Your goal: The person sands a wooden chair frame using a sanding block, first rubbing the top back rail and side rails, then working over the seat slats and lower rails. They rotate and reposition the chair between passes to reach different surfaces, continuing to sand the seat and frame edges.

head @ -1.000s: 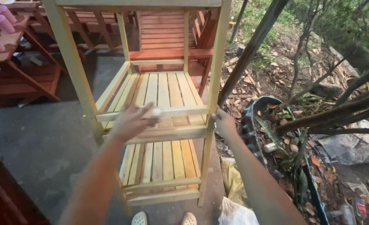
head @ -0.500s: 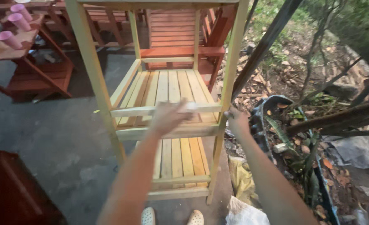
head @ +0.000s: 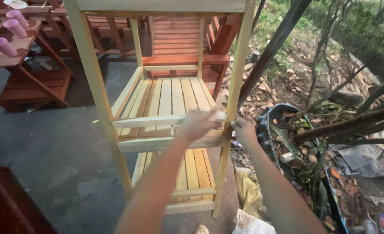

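A tall, unfinished pale-wood slatted shelf rack (head: pixel 166 104) stands upright on the grey concrete floor (head: pixel 49 147), directly in front of the person and just beside the edge where the floor gives way to leaf litter. The left hand (head: pixel 199 124) lies on the rack's front cross rail (head: pixel 157 121) near its right end, fingers curled down over a small pale piece that could be a sanding pad or cloth; what it is cannot be told. Pressing from above like this keeps that piece flat against the rail. The right hand (head: pixel 244 131) wraps its fingers around the front right upright post (head: pixel 237 82) at the same height, which looks like a bracing grip to steady the light frame against the push of the other hand.

Behind the rack stand red-brown stained slatted wooden pieces (head: pixel 174 39), already coloured, so the bare rack reads as the one being worked on. To the left, three pink plastic cups (head: pixel 10 28) sit on a wooden worktop (head: pixel 1 56), well apart from the hands. On the right lie dry leaves, dark branches (head: pixel 343 125) and a black tyre (head: pixel 274 130) close to the post.
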The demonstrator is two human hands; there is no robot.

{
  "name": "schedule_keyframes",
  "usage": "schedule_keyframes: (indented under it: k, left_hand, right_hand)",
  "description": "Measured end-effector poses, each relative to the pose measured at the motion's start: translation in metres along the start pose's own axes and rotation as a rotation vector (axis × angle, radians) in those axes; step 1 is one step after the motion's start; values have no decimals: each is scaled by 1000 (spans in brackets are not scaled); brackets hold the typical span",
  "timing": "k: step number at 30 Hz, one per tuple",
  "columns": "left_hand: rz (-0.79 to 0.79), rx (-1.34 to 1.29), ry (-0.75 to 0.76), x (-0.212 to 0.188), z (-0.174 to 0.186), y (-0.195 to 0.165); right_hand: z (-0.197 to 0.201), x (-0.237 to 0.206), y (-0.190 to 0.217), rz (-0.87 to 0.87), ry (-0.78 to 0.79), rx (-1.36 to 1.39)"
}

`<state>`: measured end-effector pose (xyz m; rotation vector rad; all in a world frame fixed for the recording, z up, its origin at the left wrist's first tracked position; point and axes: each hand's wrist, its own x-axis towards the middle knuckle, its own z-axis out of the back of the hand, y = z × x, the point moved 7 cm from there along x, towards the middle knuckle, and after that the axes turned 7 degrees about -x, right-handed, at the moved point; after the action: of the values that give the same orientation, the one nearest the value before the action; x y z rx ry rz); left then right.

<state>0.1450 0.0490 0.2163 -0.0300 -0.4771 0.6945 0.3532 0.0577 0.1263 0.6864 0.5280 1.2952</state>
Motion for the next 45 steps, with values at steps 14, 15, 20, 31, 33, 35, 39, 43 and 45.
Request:
schedule_keyframes:
  k: [14, 15, 20, 31, 33, 35, 39, 43, 45]
  left_hand:
    - [27, 208, -19, -133, 122, 69]
    - [9, 186, -12, -114, 106, 57]
    - [-16, 270, -17, -65, 69, 27]
    - [483, -157, -524, -247, 212, 33]
    - [754, -642, -800, -270, 192, 30]
    - [1121, -854, -1108, -288, 161, 34]
    - [1323, -1472, -1476, -272, 120, 84]
    - [1429, -1396, -1596, -269, 148, 161]
    - [1485, -1344, -1600, -255, 152, 177]
  right_hand:
    - [12, -19, 28, -72, 43, -39]
    - [15, -20, 33, -53, 23, -93]
    - [24, -38, 71, 6, -97, -4]
    - [21, -100, 286, 590, -235, -321]
    - [-23, -90, 301, 567, 119, -585]
    - [-49, -80, 304, 546, 354, -719]
    - [-65, -59, 305, 616, 507, -636]
    - [-81, -32, 305, 669, 640, -530]
    - [-91, -22, 302, 658, 681, -542]
